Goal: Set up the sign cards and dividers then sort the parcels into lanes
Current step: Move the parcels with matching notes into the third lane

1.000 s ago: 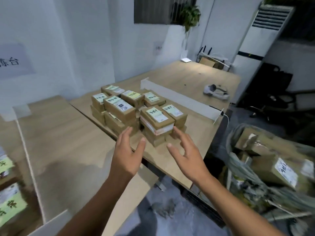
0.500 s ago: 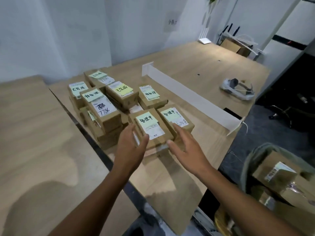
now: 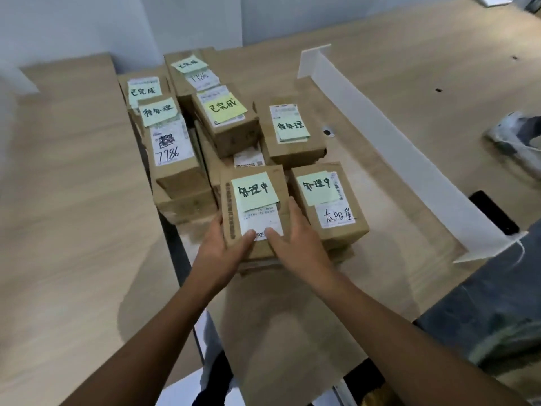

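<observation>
Cardboard parcel [image 3: 253,212] clamped between left hand [image 3: 218,252] and right hand [image 3: 295,240], thumbs on top. Sorting under way. Next: lift clear, carry to its lane.

Here's what we can read. The front parcel [image 3: 254,213] has a green note [image 3: 254,190] saying 处理中. The right-hand parcel [image 3: 330,206] says the same, and its white label [image 3: 339,218] has 太阳 plus a character we can't make out. 待处理 is on the middle parcel [image 3: 292,142] and on the left parcel [image 3: 175,162], which also has 7786 handwritten. 已完成 sits on the yellow note [image 3: 224,106] and on the back-left parcel [image 3: 143,89]. The rearmost note [image 3: 188,64] is too blurry for us.
</observation>
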Available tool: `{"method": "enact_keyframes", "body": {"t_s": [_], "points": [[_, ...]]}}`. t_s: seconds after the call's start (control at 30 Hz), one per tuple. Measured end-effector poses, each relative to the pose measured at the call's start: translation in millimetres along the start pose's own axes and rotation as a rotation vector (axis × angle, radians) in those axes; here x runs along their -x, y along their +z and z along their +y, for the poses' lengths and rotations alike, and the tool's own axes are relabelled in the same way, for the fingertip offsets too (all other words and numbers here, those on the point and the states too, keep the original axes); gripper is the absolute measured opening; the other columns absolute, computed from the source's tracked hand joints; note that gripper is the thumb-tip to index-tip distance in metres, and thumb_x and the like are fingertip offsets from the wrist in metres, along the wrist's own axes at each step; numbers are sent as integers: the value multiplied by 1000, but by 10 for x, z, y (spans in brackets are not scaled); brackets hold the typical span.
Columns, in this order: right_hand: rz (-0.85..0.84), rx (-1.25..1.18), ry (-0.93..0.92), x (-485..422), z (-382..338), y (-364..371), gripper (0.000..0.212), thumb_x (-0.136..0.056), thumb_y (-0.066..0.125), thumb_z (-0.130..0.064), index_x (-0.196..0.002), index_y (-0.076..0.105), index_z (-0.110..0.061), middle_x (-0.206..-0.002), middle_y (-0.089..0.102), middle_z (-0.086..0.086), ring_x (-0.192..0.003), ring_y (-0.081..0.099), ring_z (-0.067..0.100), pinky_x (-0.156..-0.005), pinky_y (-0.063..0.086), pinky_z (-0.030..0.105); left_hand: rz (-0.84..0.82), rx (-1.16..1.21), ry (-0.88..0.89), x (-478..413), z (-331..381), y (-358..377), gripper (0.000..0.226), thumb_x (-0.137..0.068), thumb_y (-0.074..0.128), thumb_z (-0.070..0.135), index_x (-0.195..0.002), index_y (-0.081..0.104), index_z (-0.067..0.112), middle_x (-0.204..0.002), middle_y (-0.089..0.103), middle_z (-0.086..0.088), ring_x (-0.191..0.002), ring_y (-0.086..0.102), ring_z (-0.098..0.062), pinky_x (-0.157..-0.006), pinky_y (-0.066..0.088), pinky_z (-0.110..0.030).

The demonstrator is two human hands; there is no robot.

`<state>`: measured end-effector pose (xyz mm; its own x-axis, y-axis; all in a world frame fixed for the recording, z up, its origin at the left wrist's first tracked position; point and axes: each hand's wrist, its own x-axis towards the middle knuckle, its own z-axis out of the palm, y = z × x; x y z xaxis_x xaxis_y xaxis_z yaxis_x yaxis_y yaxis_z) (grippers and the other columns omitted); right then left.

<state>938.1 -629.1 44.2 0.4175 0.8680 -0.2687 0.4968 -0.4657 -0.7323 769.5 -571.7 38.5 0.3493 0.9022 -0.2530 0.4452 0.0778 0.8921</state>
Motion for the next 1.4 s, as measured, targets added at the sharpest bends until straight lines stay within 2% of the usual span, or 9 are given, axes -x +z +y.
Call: {"method": "enact_keyframes", "body": {"t_s": [0.2,0.4,0.53,0.67,0.83,1.0,1.1,1.3,1.4], "points": [[-12,-90,-186,10,-110,-257,78,-96,58,-51,-157,9,-48,-145,42,-18,-117,33,-9,-96,32,21,128,131,-33,164,227,40,59,-92,65,53,-143,44,34,-128,66,21,-112,65,1,-89,57,-25],[-39,-64,-397,199,-739,-397,74,-95,61,-51,-154,17,-50,-142,50,-13,-122,54,12,-94,52,33,306,190,-7,667,588,-395,36,-90,66,53,-119,46,60,-114,66,34,-102,66,8,-69,50,-6],[-78,-93,-541,404,-1158,-164,70,-96,63,-44,-153,23,-44,-145,45,-16,-123,49,4,-83,42,11,440,204,29,1050,592,-820,57,-84,66,59,-136,45,47,-120,66,29,-104,66,7,-74,52,-10],[-183,-95,-650,845,-1693,349,72,-90,59,-52,-152,24,-43,-148,46,-11,-131,50,13,-102,51,42,596,235,63,1654,324,-1443,66,-83,67,57,-143,45,40,-120,65,31,-108,64,7,-77,51,-9],[-333,-159,-827,1684,-2369,1256,58,-91,62,-50,-139,30,-59,-133,51,-27,-126,51,5,-101,53,36,743,220,86,2649,-179,-2380,55,-86,67,53,-136,45,47,-116,63,40,-106,64,10,-74,48,-4],[-397,-187,-965,2664,-3103,2294,69,-92,65,-39,-154,35,-29,-142,54,-6,-131,51,16,-105,47,44,909,182,36,3705,-746,-3407,59,-82,67,54,-137,47,42,-120,67,29,-106,65,6,-83,53,-21],[-442,-207,-1028,3221,-3487,2869,69,-92,66,-37,-154,36,-25,-144,53,-3,-131,53,17,-105,48,44,999,147,8,4278,-1057,-3954,57,-85,69,52,-136,43,46,-119,67,26,-104,66,5,-82,53,-23],[-558,-206,-1090,3932,-4049,3888,71,-94,66,-37,-155,32,-28,-141,53,-5,-130,52,7,-107,46,33,1121,142,-53,5016,-1638,-4828,63,-82,69,50,-138,39,52,-115,64,37,-103,63,12,-70,45,-2],[-570,-102,-1078,4086,-4296,4408,73,-90,61,-47,-154,27,-37,-141,52,-2,-129,48,12,-108,45,43,1148,132,-81,5156,-1939,-5219,67,-79,66,51,-139,36,54,-113,59,47,-103,61,15,-70,43,0]]}}
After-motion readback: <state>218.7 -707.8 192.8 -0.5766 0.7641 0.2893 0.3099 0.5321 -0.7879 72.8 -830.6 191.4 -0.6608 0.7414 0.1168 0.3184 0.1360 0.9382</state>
